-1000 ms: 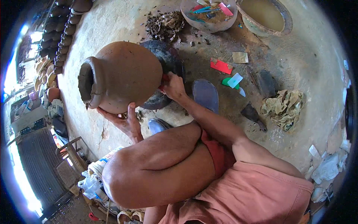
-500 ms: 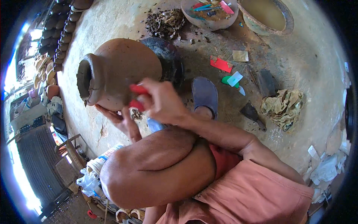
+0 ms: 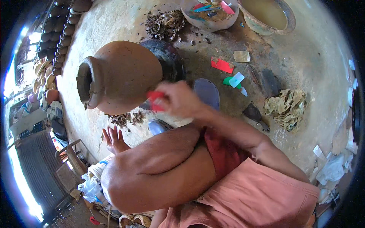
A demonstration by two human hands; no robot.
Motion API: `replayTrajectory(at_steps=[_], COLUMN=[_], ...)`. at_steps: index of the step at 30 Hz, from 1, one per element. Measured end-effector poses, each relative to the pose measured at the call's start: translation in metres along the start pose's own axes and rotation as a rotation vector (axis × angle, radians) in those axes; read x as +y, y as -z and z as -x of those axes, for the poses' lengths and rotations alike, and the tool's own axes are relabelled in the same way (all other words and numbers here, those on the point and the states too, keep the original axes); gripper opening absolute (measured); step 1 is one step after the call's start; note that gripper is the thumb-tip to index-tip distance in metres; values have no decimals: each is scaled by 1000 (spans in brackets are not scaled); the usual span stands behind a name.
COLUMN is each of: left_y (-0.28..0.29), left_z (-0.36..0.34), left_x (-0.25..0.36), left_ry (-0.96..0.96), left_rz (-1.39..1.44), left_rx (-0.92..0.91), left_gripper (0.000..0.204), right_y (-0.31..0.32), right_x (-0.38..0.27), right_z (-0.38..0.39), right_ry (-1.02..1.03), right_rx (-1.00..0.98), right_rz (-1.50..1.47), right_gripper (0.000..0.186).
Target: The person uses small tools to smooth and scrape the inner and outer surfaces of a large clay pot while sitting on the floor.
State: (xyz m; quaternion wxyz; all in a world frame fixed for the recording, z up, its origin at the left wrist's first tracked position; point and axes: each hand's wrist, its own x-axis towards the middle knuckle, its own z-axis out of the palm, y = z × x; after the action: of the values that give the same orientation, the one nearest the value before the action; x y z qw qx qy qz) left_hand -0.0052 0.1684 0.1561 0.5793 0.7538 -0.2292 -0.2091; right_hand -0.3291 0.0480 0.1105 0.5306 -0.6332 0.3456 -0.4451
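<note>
A large brown clay pot [image 3: 127, 76] lies tilted on a dark round base [image 3: 171, 59], its neck facing left, with a ragged rim. My right hand [image 3: 178, 98], blurred, grips a red tool [image 3: 157, 100] just right of the pot's lower side; whether the tool touches the clay I cannot tell. My left hand [image 3: 114, 140] is below the pot, away from it, fingers spread and holding nothing, partly behind my bent leg. Dark clay shavings [image 3: 119, 120] lie under the pot.
At the top are a bowl of tools [image 3: 209, 21], a basin of cloudy water [image 3: 262, 11] and dark scraps [image 3: 163, 24]. Red [image 3: 222, 65] and green [image 3: 228, 81] scrapers, a crumpled cloth [image 3: 285, 108] and a dark scraper [image 3: 253, 114] lie rightward. Stacked pots [image 3: 64, 38] line the left.
My left hand has let go of the pot and dropped below it. My right hand moved leftward with the red tool from the pot's right side, then slightly back to the right.
</note>
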Motion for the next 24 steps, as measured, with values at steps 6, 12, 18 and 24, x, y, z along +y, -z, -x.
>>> replayTrajectory(at_steps=[6, 12, 18, 24], left_y=[-65, -107, -118, -114], left_z=[22, 32, 44, 40], left_x=[22, 29, 35, 20], left_ry=[-119, -307, -296, -344], left_rz=[-5, 10, 105, 83], left_rx=[-18, -366, -306, -286], left_gripper=[82, 104, 113, 119], right_y=[-9, -41, -33, -26], right_x=[123, 114, 19, -97], right_z=[-25, -47, -23, -48], right_ry=[-524, -515, -355, -317], right_rx=[199, 178, 267, 182], right_rz=[140, 217, 36, -370], right_gripper=[25, 34, 11, 14])
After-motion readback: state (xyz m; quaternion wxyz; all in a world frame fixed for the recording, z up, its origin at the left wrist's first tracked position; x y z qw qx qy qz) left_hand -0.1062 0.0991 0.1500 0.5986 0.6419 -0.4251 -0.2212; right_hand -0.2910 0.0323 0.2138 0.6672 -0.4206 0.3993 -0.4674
